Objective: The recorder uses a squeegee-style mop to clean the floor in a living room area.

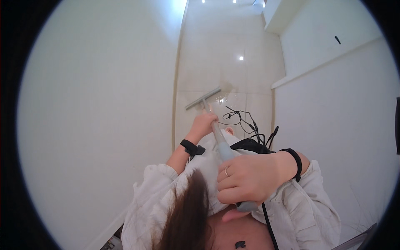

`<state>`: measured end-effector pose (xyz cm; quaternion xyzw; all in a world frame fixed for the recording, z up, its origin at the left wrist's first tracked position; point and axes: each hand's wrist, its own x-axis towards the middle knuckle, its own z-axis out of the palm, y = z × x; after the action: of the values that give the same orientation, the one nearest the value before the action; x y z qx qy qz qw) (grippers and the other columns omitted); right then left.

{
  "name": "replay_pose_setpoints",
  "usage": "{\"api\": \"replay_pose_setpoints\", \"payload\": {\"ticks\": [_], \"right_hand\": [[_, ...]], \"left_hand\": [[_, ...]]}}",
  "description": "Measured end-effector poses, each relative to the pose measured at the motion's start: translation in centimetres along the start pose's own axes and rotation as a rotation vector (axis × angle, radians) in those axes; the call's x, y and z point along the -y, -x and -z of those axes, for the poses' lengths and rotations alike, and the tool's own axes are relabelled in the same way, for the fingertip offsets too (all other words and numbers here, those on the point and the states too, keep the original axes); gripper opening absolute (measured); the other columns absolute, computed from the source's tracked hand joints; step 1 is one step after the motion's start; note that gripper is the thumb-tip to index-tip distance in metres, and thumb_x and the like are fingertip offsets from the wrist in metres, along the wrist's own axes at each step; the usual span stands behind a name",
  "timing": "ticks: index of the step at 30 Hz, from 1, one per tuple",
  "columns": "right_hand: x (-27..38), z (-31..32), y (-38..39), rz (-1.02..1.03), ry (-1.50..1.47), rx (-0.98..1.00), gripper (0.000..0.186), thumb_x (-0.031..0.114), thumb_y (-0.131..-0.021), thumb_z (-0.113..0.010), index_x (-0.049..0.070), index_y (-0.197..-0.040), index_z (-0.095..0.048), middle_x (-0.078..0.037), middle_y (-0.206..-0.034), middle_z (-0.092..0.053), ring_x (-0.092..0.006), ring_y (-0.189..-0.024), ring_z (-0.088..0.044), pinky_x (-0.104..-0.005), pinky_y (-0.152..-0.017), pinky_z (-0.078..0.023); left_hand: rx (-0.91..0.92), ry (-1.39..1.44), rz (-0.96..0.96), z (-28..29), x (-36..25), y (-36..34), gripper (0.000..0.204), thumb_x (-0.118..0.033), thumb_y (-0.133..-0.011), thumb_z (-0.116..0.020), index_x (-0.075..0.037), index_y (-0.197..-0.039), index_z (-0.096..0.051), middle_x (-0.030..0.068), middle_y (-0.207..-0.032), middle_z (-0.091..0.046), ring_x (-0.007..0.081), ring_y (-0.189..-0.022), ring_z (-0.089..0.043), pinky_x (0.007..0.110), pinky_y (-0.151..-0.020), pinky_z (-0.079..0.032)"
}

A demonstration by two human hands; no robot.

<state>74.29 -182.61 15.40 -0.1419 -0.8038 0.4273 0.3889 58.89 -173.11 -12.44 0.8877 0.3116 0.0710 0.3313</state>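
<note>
A long-handled floor squeegee slants from near my chest down toward the floor. It has a pale grey-white shaft and a thin, straight grey blade set crosswise, tilted up to the right. My right hand, with a ring on one finger, is wrapped round the upper handle; a grey grip end shows under the palm. Lower on the shaft, close to the blade, my left hand is closed round it. Whether the blade touches the floor I cannot tell. Black bands circle both wrists.
Glossy beige tiles run ahead between a white wall on the left and a white wall on the right. Wet-looking spots glint beside the blade. Black cables hang before my body, right of the shaft. A black door handle is at upper right.
</note>
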Motion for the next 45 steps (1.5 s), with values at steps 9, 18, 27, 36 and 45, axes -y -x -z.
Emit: {"api": "replay_pose_setpoints", "payload": {"ticks": [9, 18, 27, 36, 45], "right_hand": [[3.1, 4.3, 2.0, 0.082, 0.069, 0.023, 0.036, 0.019, -0.079, -0.07, 0.005, -0.062, -0.041, -0.004, -0.058, -0.039, -0.0207, -0.052, -0.045, -0.0306, -0.055, -0.041], [0.8, 12.4, -0.9, -0.338, 0.342, -0.294, 0.023, 0.006, -0.074, -0.07, 0.004, -0.066, -0.048, -0.005, -0.068, -0.05, -0.0233, -0.068, -0.055, -0.0352, -0.074, -0.048], [-4.7, 17.4, 4.1, -0.662, 0.222, -0.565, 0.016, 0.005, -0.076, -0.068, 0.006, -0.077, -0.052, -0.006, -0.086, -0.058, -0.0255, -0.085, -0.054, -0.0406, -0.092, -0.041], [-11.5, 18.9, 12.9, -0.714, 0.362, -0.543, 0.017, 0.009, -0.076, -0.067, 0.006, -0.077, -0.05, -0.005, -0.083, -0.055, -0.0238, -0.087, -0.055, -0.0464, -0.098, -0.038], [-6.4, 16.6, 11.1, -0.698, 0.347, -0.369, 0.024, 0.013, -0.073, -0.073, 0.006, -0.07, -0.05, -0.004, -0.079, -0.055, -0.0227, -0.085, -0.056, -0.0491, -0.101, -0.036]], "left_hand": [[-0.091, -0.053, -0.09, 2.4, -2.9, -5.3, 0.009, -0.018, -0.074, -0.062, -0.012, -0.08, -0.06, 0.0074, -0.079, -0.062, 0.0302, -0.073, -0.061, 0.04, -0.059, -0.047], [-0.066, -0.041, -0.119, 7.4, 0.7, -19.4, 0.011, -0.01, -0.076, -0.058, -0.013, -0.085, -0.063, 0.0063, -0.085, -0.064, 0.0293, -0.08, -0.062, 0.038, -0.065, -0.048], [-0.031, -0.044, -0.096, 2.2, 4.2, -30.4, 0.012, -0.008, -0.077, -0.057, -0.012, -0.087, -0.062, 0.0064, -0.089, -0.064, 0.0294, -0.085, -0.061, 0.039, -0.068, -0.049], [-0.133, 0.027, -0.068, -6.8, 4.7, -38.2, 0.014, -0.006, -0.078, -0.053, -0.012, -0.087, -0.062, 0.0064, -0.091, -0.064, 0.0287, -0.087, -0.061, 0.038, -0.07, -0.049], [-0.154, 0.046, -0.115, -6.6, 2.3, -31.8, 0.015, -0.005, -0.074, -0.058, -0.012, -0.086, -0.064, 0.0074, -0.091, -0.064, 0.0301, -0.085, -0.061, 0.038, -0.07, -0.049]]}}
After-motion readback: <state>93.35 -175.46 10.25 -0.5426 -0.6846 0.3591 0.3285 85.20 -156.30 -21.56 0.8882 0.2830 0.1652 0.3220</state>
